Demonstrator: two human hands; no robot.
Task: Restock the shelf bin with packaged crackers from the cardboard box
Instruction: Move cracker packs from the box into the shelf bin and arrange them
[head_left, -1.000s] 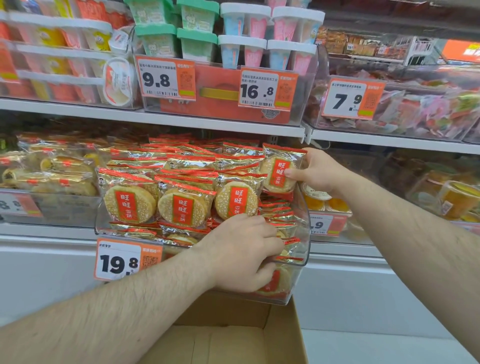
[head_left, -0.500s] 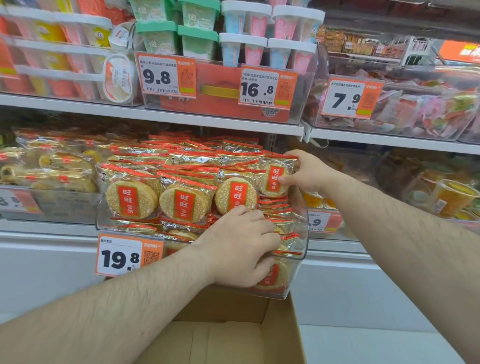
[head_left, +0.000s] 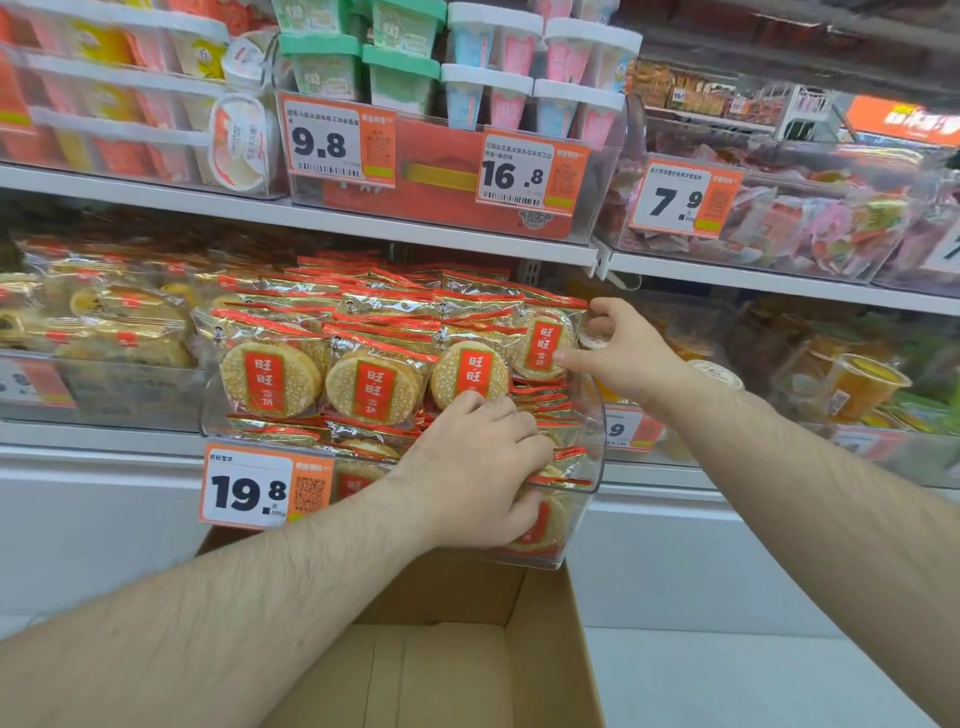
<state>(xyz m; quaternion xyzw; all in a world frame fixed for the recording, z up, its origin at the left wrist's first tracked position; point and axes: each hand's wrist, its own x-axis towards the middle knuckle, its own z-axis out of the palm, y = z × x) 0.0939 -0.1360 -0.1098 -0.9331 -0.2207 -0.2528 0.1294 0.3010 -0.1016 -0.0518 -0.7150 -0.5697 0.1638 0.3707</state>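
A clear shelf bin (head_left: 589, 499) with a 19.8 price tag holds several gold-and-red packaged crackers (head_left: 270, 379) standing in rows. My left hand (head_left: 478, 478) grips the bin's front wall at the right, fingers curled over the rim onto the packs and thumb on the outside. My right hand (head_left: 623, 353) pinches the right edge of the rightmost cracker pack (head_left: 543, 345), which stands at the end of the front row. Below the bin is the open cardboard box (head_left: 441, 675); the part of its inside that shows holds no packs.
A neighbouring bin of gold packs (head_left: 104, 332) sits to the left, and jelly cups (head_left: 862, 389) to the right. The shelf above (head_left: 311, 218) carries tubs and price tags 9.8, 16.8 and 7.9. White shelf base and floor lie below.
My right hand has lowered the cracker pack from above the row into the right end of the bin. My left hand has stayed on the bin's front.
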